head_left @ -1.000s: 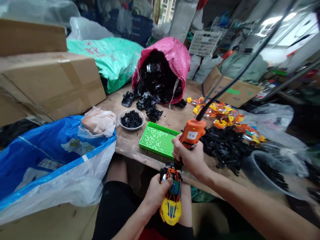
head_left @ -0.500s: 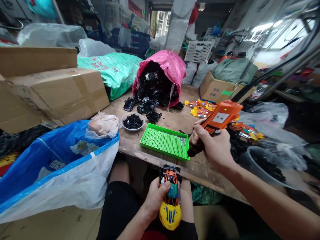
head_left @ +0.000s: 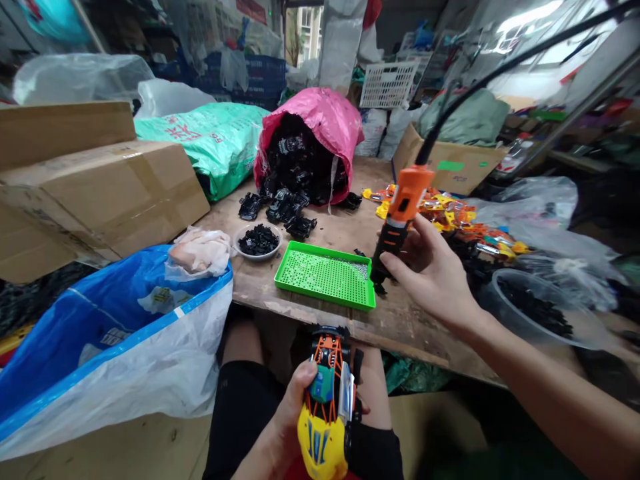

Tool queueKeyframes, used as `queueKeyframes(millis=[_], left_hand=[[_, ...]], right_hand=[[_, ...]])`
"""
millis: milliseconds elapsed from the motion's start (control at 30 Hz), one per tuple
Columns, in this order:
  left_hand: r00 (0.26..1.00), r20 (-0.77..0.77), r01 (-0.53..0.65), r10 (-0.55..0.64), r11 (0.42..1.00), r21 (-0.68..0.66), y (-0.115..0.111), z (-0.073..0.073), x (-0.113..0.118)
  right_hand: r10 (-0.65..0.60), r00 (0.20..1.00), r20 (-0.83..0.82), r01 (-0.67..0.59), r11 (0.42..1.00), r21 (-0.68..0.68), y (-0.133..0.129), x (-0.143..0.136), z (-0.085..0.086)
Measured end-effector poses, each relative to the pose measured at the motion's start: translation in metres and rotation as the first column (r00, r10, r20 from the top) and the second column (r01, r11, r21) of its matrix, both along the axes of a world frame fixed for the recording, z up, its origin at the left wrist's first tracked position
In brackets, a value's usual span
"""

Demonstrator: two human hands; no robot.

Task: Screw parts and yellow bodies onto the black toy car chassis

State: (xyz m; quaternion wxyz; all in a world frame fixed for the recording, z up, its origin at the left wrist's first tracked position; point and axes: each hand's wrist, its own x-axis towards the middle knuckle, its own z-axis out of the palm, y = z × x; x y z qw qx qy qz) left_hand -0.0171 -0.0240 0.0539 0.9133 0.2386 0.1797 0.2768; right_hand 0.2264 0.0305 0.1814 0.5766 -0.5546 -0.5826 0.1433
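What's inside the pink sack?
In the open mouth of the pink sack lies a jumble of black plastic parts. Those front pieces, the shadow and the sack's own wall hide whatever is deeper, so I can't tell what sits at the back.

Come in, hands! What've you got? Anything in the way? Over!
Left hand: holding toy car. Right hand: at orange power tool, grip unclear. Green tray by tool's lower end; nothing seen blocking car.
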Motion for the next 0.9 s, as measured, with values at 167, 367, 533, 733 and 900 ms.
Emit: queueKeyframes(millis=[167, 367, 533, 733, 900], left_hand=[[0.998, -0.015, 0.064, -0.066, 0.989, -0.134, -0.002, 0.008, -0.005], [0.97, 0.204, 0.169, -0.134, 0.972, -0.163, -0.003, 0.014, 0.006], [0.95, 0.227, 0.256, -0.214, 0.95, -0.18, -0.013, 0.008, 0.012], [0.982, -0.094, 0.133, -0.162, 0.956, -0.261, -0.026, -0.008, -0.004], [0.986, -0.147, 0.04, -0.079, 0.967, -0.251, -0.03, -0.012, -0.007]], right_hand=[[-0.062, 0.981, 0.183, 0.06, 0.998, 0.017, -0.026, -0.005, -0.015], [0.435, 0.9, -0.028, -0.419, 0.848, -0.326, -0.056, -0.02, -0.025], [0.663, 0.745, -0.078, -0.636, 0.671, -0.381, -0.055, -0.033, -0.021], [0.724, 0.63, -0.282, -0.77, 0.535, -0.346, -0.043, -0.046, -0.026], [0.669, 0.648, -0.365, -0.761, 0.549, -0.345, -0.042, -0.06, -0.039]])
